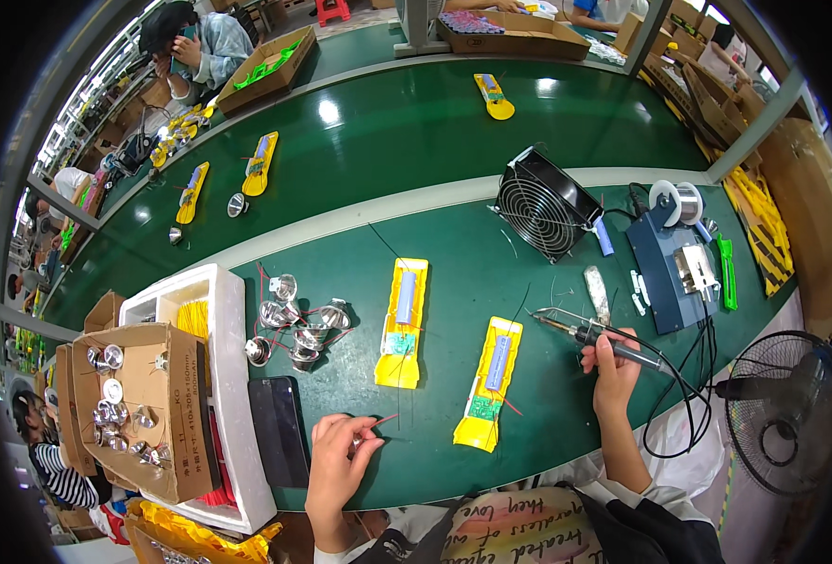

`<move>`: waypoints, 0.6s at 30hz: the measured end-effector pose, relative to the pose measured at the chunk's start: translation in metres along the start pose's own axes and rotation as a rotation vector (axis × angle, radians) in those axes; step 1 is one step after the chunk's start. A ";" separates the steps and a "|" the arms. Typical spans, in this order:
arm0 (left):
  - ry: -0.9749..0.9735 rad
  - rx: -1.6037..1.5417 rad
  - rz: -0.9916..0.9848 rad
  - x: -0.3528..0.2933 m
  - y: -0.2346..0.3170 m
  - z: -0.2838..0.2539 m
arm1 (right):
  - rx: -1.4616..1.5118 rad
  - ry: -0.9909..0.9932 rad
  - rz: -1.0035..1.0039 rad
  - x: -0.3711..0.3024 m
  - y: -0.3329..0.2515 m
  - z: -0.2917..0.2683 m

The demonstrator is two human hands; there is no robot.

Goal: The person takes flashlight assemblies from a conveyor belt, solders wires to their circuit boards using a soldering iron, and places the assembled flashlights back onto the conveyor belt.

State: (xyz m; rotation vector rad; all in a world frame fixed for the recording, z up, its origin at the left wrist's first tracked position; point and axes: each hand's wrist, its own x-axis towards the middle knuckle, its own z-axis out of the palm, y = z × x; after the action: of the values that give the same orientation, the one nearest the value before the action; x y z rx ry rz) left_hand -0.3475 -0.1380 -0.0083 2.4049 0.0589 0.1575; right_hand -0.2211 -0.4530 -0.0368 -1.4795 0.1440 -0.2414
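Note:
My left hand [339, 461] pinches a short red wire [386, 419] between thumb and fingertips, above the green bench. My right hand [613, 371] is closed around a soldering iron [634, 352]; its tip points left, toward the upper end of a yellow plastic shell [477, 433]. A purple cylindrical battery [499, 363] and a small green circuit board [483, 408] lie in that shell, with thin wires sticking out. To its left rests a similar yellow shell [398, 374] with battery and board. Neither hand touches the shells.
Silver reflector cups [309, 336] with red wires lie at left, near a dark phone [279, 430] and a cardboard box [186, 461] in a white foam tray [237, 376]. A fan [543, 207], solder feeder [656, 268] and cable [689, 390] stand right. Behind runs a green conveyor [369, 141].

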 end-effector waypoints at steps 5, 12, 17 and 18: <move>0.043 0.001 0.018 -0.001 0.001 0.004 | 0.018 0.001 -0.015 0.000 -0.001 -0.001; 0.100 -0.050 -0.040 -0.009 0.002 0.014 | 0.031 0.010 -0.001 0.000 -0.001 0.000; 0.139 -0.034 -0.020 -0.013 0.006 0.019 | 0.020 0.011 -0.015 0.000 -0.001 0.001; 0.155 -0.023 0.009 -0.013 0.006 0.020 | 0.021 0.009 -0.015 0.000 -0.001 0.001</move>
State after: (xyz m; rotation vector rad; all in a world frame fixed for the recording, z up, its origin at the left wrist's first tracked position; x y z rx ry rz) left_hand -0.3576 -0.1572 -0.0201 2.3669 0.1173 0.3468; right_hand -0.2206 -0.4523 -0.0357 -1.4596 0.1372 -0.2615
